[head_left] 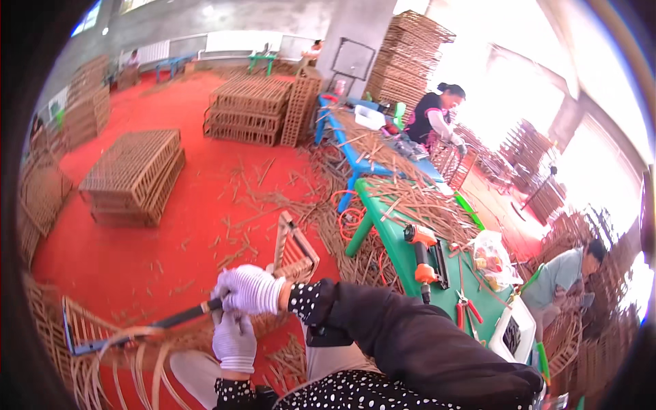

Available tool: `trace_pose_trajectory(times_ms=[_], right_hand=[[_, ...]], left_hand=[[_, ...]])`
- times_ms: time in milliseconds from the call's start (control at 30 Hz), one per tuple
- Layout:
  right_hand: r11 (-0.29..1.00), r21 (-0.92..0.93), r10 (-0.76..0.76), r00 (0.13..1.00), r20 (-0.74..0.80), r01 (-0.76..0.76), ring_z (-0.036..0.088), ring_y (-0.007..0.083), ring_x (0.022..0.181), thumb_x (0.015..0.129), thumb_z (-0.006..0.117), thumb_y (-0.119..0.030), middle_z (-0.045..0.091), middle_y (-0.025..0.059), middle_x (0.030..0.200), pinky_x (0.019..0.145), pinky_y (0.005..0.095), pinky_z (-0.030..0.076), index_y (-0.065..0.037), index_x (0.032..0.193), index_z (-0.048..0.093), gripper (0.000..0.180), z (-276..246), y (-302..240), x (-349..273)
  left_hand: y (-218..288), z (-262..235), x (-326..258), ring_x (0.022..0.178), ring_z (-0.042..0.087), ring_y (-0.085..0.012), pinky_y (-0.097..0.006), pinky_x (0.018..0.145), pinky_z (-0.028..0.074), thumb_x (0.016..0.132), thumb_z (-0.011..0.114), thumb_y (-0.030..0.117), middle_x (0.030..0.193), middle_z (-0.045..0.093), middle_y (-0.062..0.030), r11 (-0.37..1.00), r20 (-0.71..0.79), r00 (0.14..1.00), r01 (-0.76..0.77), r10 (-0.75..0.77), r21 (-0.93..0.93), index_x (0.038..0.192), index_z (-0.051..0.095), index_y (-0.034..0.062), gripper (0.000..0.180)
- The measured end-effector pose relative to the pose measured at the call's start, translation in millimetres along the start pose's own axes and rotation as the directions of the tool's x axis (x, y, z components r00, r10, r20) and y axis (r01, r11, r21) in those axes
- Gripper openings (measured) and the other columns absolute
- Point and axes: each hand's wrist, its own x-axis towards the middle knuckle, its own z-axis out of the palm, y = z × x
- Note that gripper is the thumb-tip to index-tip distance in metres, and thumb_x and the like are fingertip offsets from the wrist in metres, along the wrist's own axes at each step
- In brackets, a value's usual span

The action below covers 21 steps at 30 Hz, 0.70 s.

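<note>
Two gloved hands were busy — the right hand [251,288] gripped a dark tool [179,317], the left hand [234,340] closed around it just below. Cane strips [130,355] curled under them. Woven crates [133,176] sat on the red floor [205,225] — with open room between.

White gloves [249,288], red floor [198,205]

Both the left hand [234,339] and the right hand [250,289] wear white knitted work gloves. The sleeves are black with small white polka dots, and a plain black oversleeve covers the right forearm.
</note>
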Motion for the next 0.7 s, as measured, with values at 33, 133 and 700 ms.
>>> trace_pose_trajectory(times_ms=[33,133,700], right_hand=[[0.999,-0.029,-0.016,1.0,-0.007,0.016,0.062,0.0286,0.074,0.065,0.067,-0.017,0.063,0.0122,0.073,0.066,0.0359,0.049,-0.009,0.079,0.066,0.016,1,-1,-1],[0.999,-0.039,0.027,0.999,0.031,-0.026,0.062,0.0291,0.077,0.068,0.066,-0.015,0.063,0.0137,0.076,0.069,0.0353,0.049,-0.007,0.087,0.064,0.021,-2,-7,-2],[0.996,0.056,-0.07,0.997,0.021,0.069,0.063,0.021,0.074,0.069,0.065,0.0,0.064,0.0103,0.079,0.068,0.029,0.049,-0.001,0.091,0.061,0.023,0,3,-14]], left_hand=[[-3,0,4,0.067,0.06,-0.0303,-0.04,0.057,0.047,0.077,0.06,0.014,0.083,0.059,-0.0154,0.993,-0.06,0.992,-0.113,0.11,-0.046,0.082,0.054,0.0035,0.013],[3,-18,3,0.056,0.05,-0.0078,-0.022,0.05,0.04,0.079,0.057,0.006,0.068,0.051,-0.0018,0.685,0.326,0.922,0.376,-0.208,-0.625,0.09,0.054,0.0023,0.012],[38,16,-44,0.072,0.057,-0.0407,-0.048,0.06,0.044,0.087,0.05,0.023,0.075,0.059,-0.0206,0.875,0.042,0.999,0.046,-0.029,-0.483,0.095,0.049,0.0057,0.019]])
